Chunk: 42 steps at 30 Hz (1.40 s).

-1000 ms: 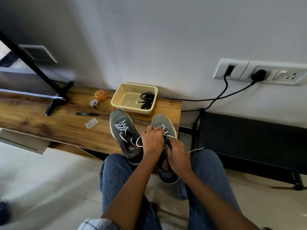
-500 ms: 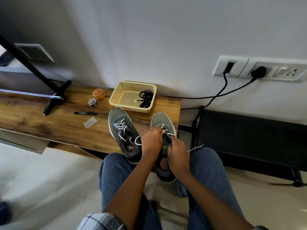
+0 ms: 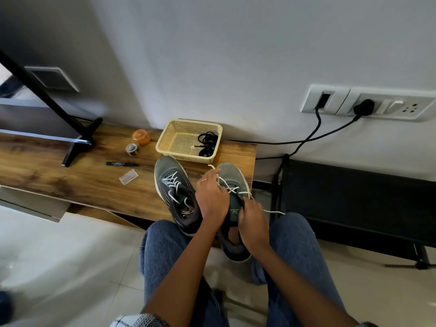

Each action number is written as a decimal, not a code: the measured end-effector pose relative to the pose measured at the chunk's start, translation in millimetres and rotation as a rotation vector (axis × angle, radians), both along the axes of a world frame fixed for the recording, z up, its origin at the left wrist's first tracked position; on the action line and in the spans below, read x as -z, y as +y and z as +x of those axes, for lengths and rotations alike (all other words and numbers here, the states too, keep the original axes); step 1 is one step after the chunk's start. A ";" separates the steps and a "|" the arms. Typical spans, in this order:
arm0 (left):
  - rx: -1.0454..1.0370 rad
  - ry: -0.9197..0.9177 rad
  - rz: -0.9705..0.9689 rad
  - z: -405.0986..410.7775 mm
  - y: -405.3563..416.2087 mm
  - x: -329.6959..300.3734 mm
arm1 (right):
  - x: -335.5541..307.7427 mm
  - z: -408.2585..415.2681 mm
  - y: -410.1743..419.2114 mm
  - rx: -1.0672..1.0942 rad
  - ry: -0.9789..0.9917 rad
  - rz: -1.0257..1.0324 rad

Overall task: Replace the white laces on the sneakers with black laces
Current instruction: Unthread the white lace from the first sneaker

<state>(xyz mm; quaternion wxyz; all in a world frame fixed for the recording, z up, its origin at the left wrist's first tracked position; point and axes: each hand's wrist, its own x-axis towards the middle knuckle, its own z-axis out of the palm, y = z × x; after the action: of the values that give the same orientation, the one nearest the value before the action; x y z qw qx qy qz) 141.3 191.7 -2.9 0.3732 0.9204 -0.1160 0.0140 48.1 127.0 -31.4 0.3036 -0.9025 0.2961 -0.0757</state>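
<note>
Left hand (image 3: 212,199) pinches white lace (image 3: 227,187); right hand (image 3: 253,219) holds right sneaker (image 3: 234,182)

The person wears blue denim jeans (image 3: 165,253) on both legs. A thin ring (image 3: 204,180) sits on one of the left hand's (image 3: 212,199) fingers. Both forearms are bare, and a checked grey-and-white sleeve (image 3: 139,320) shows at the bottom edge.

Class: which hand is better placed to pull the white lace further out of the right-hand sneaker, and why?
The left hand: it already pinches the white lace drawn up from the right-hand sneaker, while the right hand steadies its tongue.
</note>
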 end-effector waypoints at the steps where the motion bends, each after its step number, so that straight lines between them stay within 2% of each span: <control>1: 0.093 -0.113 0.092 -0.7 1.0 0.5 | 0.4 0.1 0.3 -0.008 -0.014 -0.004; 3: 0.245 -0.264 0.267 -2.0 2.8 2.1 | 1.6 1.1 1.3 -0.010 -0.040 0.003; 5: 0.360 -0.339 0.422 -3.0 4.9 6.1 | 1.5 2.0 1.9 -0.005 -0.045 0.004; 8: 0.377 -0.385 0.570 -2.9 5.9 11.9 | 1.2 1.3 2.4 -0.032 -0.019 -0.036; 15: 0.327 -0.295 0.553 -7.2 3.3 13.4 | -1.0 0.1 2.3 -0.061 0.024 -0.049; 21: 0.307 -0.295 0.640 -6.8 -1.5 14.7 | 0.4 0.5 2.4 -0.053 0.009 -0.033; 24: 0.254 -0.292 0.573 -7.1 -2.4 19.1 | 1.1 0.8 2.2 -0.049 0.012 -0.025; 29: 0.067 -0.167 0.275 -6.2 1.2 15.5 | -0.6 0.5 0.6 -0.075 0.024 -0.003; 31: -0.084 -0.041 0.013 -5.3 3.1 2.8 | -0.7 -0.2 0.1 -0.062 0.023 -0.003; 33: -0.328 0.097 -0.302 -0.8 4.7 -14.5 | 0.1 -0.5 0.3 -0.050 0.006 -0.004; 35: -0.487 0.181 -0.460 7.5 7.8 -23.9 | 0.4 0.0 1.2 -0.036 -0.001 0.001; 38: -0.431 0.189 -0.425 14.3 9.9 -24.7 | -0.1 0.9 1.6 -0.027 0.017 -0.002; 40: -0.324 0.133 -0.301 12.1 9.8 -21.4 | -0.4 1.2 1.5 -0.033 0.037 -0.018; 42: -0.165 -0.001 -0.116 7.8 10.1 -16.3 | -0.9 1.2 1.6 -0.035 0.048 -0.027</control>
<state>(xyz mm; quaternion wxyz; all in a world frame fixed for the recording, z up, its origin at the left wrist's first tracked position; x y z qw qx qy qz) 149.1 201.8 13.5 0.4235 0.9036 -0.0389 0.0518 49.2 128.6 -30.5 0.2857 -0.9131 0.2862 -0.0525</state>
